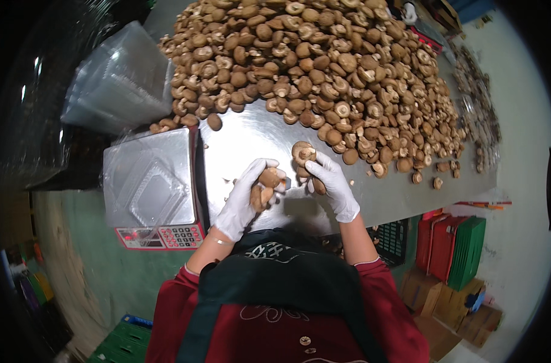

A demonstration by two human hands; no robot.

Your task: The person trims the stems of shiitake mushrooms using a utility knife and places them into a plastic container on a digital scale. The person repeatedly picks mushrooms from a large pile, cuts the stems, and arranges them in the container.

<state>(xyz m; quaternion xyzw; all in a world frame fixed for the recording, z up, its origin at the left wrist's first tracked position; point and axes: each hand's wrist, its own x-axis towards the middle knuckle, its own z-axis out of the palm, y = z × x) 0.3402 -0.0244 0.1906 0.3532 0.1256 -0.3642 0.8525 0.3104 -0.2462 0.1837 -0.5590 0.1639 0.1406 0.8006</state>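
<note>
My left hand (246, 190), in a white glove, is closed around a few brown shiitake mushrooms (269, 178). A small blue-grey and orange item (286, 183) pokes out by its fingertips, too small to name. My right hand (332, 181), gloved too, grips several mushrooms; one (303, 153) has its pale gills and stem turned up, and another (319, 186) hangs under the fingers. Both hands are a little apart over the steel table (239, 136). Beyond them spreads a large heap of shiitake mushrooms (312, 68).
On the left, a digital scale (155, 181) carries a clear plastic tray (159, 190). Stacked clear trays (121, 81) stand behind it. Packed mushrooms (477, 104) lie along the right edge. Crates (452, 249) and cardboard boxes (457, 304) are on the floor. Another person's gloved hand (409, 13) shows at the top.
</note>
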